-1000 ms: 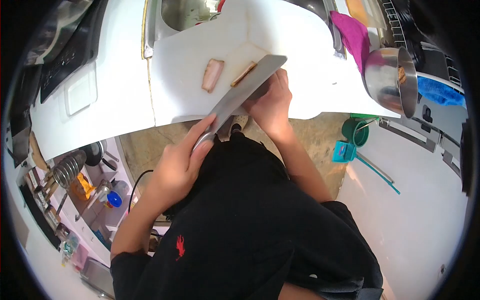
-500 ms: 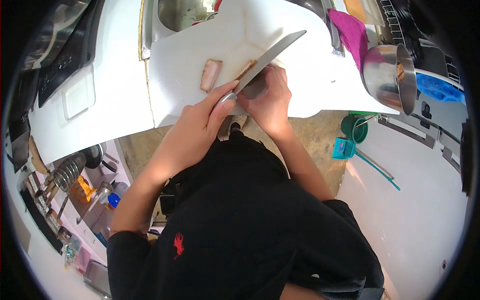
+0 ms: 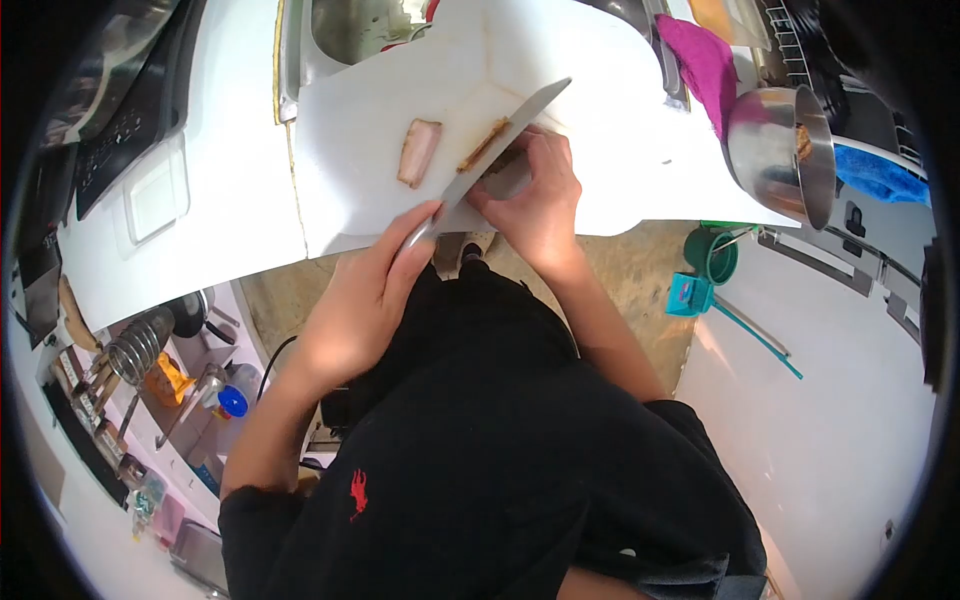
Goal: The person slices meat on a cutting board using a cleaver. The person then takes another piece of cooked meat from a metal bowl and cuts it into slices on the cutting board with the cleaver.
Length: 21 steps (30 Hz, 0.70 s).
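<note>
My left hand (image 3: 362,290) is closed round the handle of a kitchen knife (image 3: 510,130), its blade slanting up and to the right over the white cutting board (image 3: 370,100). On the blade's left side lies a narrow brown-edged strip of meat (image 3: 483,146). My right hand (image 3: 540,195) has its fingers curled on a larger piece of meat (image 3: 506,163) at the other side of the blade; fingers and knife hide most of it. Apart from both hands, a pale pink meat slice (image 3: 419,153) with brown edges, resembling pork belly, lies flat to the left.
A steel sink (image 3: 345,35) is beyond the board. At right stand a steel bowl (image 3: 770,150) with brown food inside and a magenta cloth (image 3: 700,70). A clear lidded container (image 3: 157,197) sits at left, near a black cooktop (image 3: 130,125).
My left hand has drawn the knife back, down and to the left. More of the strip beside the blade shows. My right hand has stayed nearly in place.
</note>
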Available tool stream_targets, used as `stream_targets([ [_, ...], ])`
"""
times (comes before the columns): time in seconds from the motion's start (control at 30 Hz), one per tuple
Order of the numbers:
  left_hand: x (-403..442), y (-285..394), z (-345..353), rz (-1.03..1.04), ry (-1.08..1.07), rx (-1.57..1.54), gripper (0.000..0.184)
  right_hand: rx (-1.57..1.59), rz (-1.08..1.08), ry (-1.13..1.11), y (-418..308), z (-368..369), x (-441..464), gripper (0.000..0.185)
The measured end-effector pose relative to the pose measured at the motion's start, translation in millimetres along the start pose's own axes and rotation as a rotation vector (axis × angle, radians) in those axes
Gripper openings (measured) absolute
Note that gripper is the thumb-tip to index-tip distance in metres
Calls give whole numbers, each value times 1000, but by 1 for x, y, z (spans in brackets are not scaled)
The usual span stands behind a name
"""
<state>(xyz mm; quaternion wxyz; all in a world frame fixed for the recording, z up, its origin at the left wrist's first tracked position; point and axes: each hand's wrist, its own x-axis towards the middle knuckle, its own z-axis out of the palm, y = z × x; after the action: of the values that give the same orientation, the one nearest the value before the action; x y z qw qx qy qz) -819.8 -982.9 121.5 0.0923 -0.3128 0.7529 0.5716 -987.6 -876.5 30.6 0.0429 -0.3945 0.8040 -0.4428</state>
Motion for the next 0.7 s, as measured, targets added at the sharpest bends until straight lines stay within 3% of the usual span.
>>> stream_targets([
  [0.07, 19, 0, 2, 92, 11, 7, 42, -2, 16, 9, 0, 1, 2, 44],
  [0.17, 33, 14, 7, 107, -3, 12, 42, -109, -17, 41, 6, 3, 4, 59],
  [0.27, 27, 3, 10, 210, 62, 4, 44, -53, -11, 66, 0, 2, 8, 43],
  [0.33, 9, -20, 5, 281, 111, 105, 44, -27, 1, 55, -2, 0, 8, 45],
  [0.4, -14, -27, -2, 167, 66, 93, 44, -16, 0, 48, 0, 0, 8, 45],
  [0.47, -32, -10, -15, -126, -63, -34, 45, -18, -24, 46, 5, 1, 8, 46],
  [0.57, -22, -14, -14, -220, -93, -255, 48, -109, -44, 59, 7, 2, 6, 47],
  [0.67, -11, -11, -9, -311, 26, -532, 47, -35, -37, 39, 5, -1, 1, 46],
  [0.7, -8, -19, -11, -320, -49, -581, 50, -38, -40, 28, 3, -2, -4, 46],
])
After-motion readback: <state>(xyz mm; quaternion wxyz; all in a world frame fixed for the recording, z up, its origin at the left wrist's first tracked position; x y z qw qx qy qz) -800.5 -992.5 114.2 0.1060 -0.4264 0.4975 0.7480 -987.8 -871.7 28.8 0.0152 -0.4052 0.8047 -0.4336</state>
